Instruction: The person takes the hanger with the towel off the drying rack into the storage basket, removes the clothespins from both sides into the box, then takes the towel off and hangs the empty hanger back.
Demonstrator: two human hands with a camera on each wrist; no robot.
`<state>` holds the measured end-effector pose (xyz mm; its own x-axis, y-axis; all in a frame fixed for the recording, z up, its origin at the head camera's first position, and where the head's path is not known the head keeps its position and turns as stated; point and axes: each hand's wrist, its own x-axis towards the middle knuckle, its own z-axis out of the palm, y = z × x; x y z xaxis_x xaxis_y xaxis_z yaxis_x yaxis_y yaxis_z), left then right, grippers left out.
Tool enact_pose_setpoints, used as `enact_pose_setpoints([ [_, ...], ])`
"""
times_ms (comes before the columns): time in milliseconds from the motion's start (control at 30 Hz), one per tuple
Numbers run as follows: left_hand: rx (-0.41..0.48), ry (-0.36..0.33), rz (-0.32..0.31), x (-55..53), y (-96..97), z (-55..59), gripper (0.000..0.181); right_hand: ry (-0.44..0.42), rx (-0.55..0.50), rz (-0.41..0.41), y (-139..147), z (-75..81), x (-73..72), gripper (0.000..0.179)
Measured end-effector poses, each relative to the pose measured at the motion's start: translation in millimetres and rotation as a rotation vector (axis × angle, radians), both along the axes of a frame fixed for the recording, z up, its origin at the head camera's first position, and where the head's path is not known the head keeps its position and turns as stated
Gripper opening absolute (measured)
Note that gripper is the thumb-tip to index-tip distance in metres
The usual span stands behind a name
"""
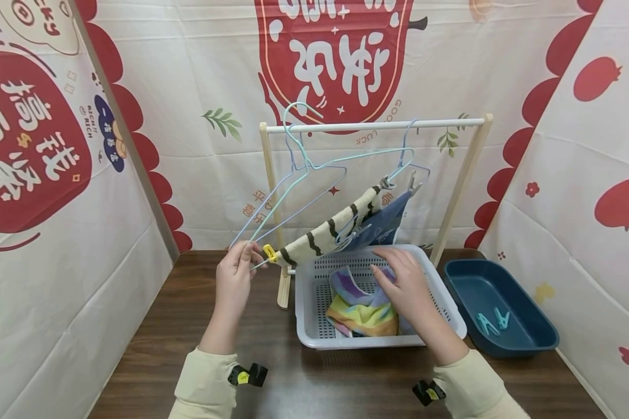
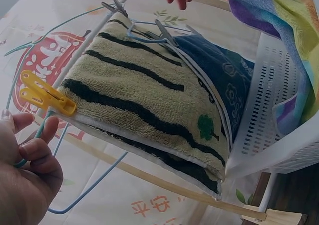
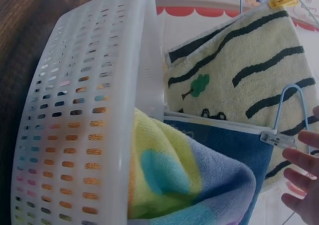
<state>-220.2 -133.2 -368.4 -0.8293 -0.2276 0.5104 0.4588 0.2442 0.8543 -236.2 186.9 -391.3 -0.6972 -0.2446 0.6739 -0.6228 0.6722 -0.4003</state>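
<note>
My left hand [image 1: 236, 273] pinches the lower left corner of a mint-green wire hanger [image 1: 367, 154]. From this hanger hangs a cream towel with black stripes [image 1: 320, 238], held by a yellow clothespin [image 1: 269, 253] beside my fingertips and a grey clothespin [image 1: 387, 183] at the other end. The hanger tilts, its hook above the rack bar in the head view. Behind it, a blue towel [image 1: 385, 221] hangs clipped to a periwinkle hanger. My right hand [image 1: 406, 285] is over the basket with fingers spread, holding nothing; in the right wrist view its fingers [image 3: 301, 160] are near the blue towel's clip.
A white perforated basket [image 1: 377, 342] holds a rainbow-coloured towel [image 1: 364, 314]. Behind it stands a wooden rack with a white bar [image 1: 346, 125]. At the right, a dark blue tray [image 1: 534, 344] holds teal clothespins [image 1: 486, 325]. Printed cloth walls enclose the table on three sides.
</note>
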Motion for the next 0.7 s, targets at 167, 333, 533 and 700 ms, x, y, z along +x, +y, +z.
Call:
enact_pose_setpoints([
  [167, 0.008, -0.017, -0.011, 1.6, -0.7, 0.1, 0.026, 0.102, 0.073, 0.074, -6, 5.5, -1.9, 0.036],
  [333, -0.008, 0.004, -0.033, 3.0, -1.1, 1.0, 0.025, 0.198, 0.129, 0.144, -12, 7.9, -4.7, 0.036],
  [533, -0.048, 0.047, -0.047, 6.5, -0.2, 3.2, 0.025, 0.274, 0.185, 0.196, -18, 9.7, -5.4, 0.049],
  [700, -0.054, 0.056, -0.052, 8.6, 0.4, 3.6, 0.023, 0.332, 0.269, 0.221, -20, 8.1, -5.7, 0.049],
])
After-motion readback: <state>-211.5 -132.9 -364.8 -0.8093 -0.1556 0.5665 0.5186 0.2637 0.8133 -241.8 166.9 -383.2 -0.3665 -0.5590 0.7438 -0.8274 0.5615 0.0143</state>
